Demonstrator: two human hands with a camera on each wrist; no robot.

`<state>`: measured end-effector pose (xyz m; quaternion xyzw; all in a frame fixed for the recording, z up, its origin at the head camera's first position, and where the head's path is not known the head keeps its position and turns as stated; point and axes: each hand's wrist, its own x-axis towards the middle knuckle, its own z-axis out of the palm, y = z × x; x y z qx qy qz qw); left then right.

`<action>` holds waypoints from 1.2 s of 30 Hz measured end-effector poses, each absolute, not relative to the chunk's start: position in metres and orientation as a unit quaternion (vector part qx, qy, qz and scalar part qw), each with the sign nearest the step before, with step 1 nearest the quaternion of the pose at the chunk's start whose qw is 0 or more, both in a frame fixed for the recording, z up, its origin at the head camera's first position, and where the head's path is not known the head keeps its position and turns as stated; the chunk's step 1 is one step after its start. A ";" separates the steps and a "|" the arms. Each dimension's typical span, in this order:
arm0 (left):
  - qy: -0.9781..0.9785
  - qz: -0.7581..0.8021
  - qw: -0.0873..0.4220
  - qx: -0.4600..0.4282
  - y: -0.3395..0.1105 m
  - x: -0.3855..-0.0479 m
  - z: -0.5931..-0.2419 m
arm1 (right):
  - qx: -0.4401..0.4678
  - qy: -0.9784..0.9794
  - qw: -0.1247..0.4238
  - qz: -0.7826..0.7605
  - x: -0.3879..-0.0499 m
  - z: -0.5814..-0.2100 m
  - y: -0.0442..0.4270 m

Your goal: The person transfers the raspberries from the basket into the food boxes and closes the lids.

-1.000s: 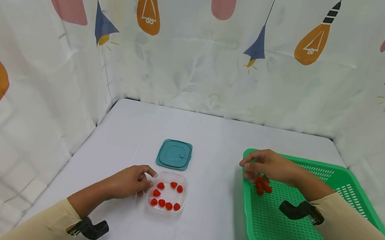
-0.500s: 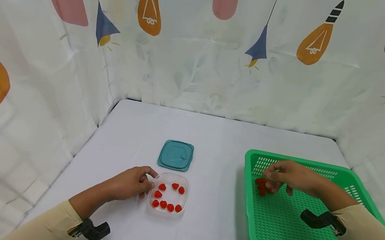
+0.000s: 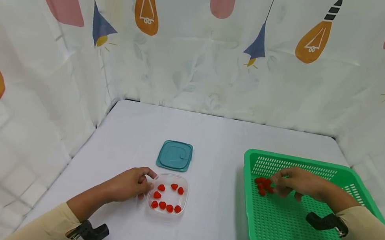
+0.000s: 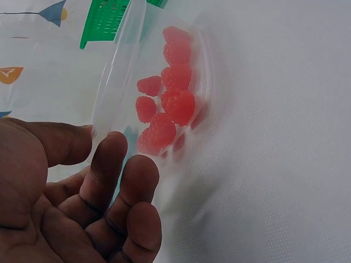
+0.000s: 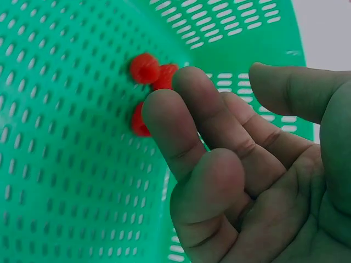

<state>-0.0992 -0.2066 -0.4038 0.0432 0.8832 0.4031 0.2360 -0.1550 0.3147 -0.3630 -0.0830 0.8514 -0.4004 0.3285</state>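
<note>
Overall, we face a white curtain (image 3: 183,71) printed with orange light bulbs, blue lamps and pink shapes, hanging behind and at both sides of a white-covered counter (image 3: 218,158). Next in size, we find a green perforated plastic basket (image 3: 297,229) on the counter's right side. Two arms in beige sleeves (image 3: 45,225) reach in from the near edge, and we see a black curved wrist mount (image 3: 94,233) on each.

Of the hands, the right hand (image 3: 301,183) is inside the basket, its fingers loosely bent and its thumb well apart from them, with nothing in its grasp; its fingertips are just beside the raspberries there. We see the left hand (image 3: 131,184) left of the centre of the counter, its thumb and index finger pinching the left rim of a clear square plastic container (image 3: 169,197), its other fingers bent just outside the wall.

Beyond that container, near it but apart, we have its teal square lid (image 3: 175,156) lying flat. Smallest of all, we count eight red raspberries (image 3: 169,208) spread over the container's floor, four along the near side and the others toward the left and far sides. More basket raspberries (image 3: 262,192) sit clustered near the basket's left wall; the hand partly covers them, so we cannot tell how many.
</note>
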 end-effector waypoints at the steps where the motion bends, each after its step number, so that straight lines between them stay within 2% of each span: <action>1: 0.883 0.403 0.235 0.043 -0.207 -0.099 -0.404 | -0.083 0.852 0.330 -0.399 -0.155 -0.365 0.316; 36: 0.886 0.401 0.230 0.047 -0.206 -0.098 -0.406 | -0.075 0.845 0.364 -0.385 -0.159 -0.397 0.323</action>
